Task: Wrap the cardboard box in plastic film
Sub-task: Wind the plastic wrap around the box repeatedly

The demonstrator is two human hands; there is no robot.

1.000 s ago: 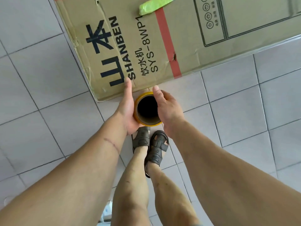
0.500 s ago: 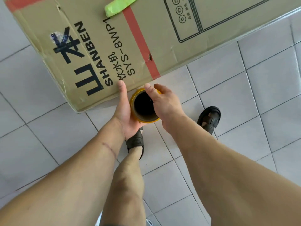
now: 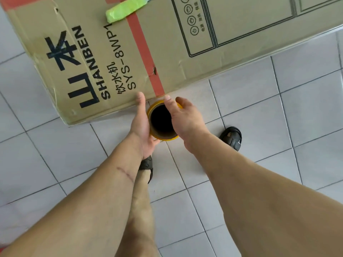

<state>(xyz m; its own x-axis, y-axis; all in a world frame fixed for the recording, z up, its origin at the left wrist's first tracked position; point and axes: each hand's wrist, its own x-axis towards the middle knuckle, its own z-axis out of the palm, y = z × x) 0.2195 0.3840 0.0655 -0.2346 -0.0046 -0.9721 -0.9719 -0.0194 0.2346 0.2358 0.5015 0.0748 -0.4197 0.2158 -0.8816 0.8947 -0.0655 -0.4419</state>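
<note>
Head view, looking straight down: a large cardboard box (image 3: 167,43) lies on its side on a pale tiled floor (image 3: 278,117), filling the upper part of the frame; its flaps are shut, so whatever is in it cannot be seen; the face turned up carries black print reading SHANBEN and SYS-8WP1, a line drawing of an appliance panel, a strip of red tape (image 3: 144,56) running across it, and a piece of bright green tape (image 3: 124,10) near the top edge. Just beside the box's near edge, between the two hands, is the roll of film (image 3: 161,120), seen end-on; its yellow-rimmed core is hollow and dark inside, with nothing visible in it; no film is visibly stretched out from it in this view. The left hand (image 3: 142,125) lies along the roll's left side with fingers straight, the fingertip reaching over the box's edge; the right hand (image 3: 182,117) curls over the roll's right rim, thumb and forefinger bent round it. Below, one dark sandal (image 3: 232,137) stands on the tiles to the right; another sandal (image 3: 146,165) shows partly under the left wrist.
</note>
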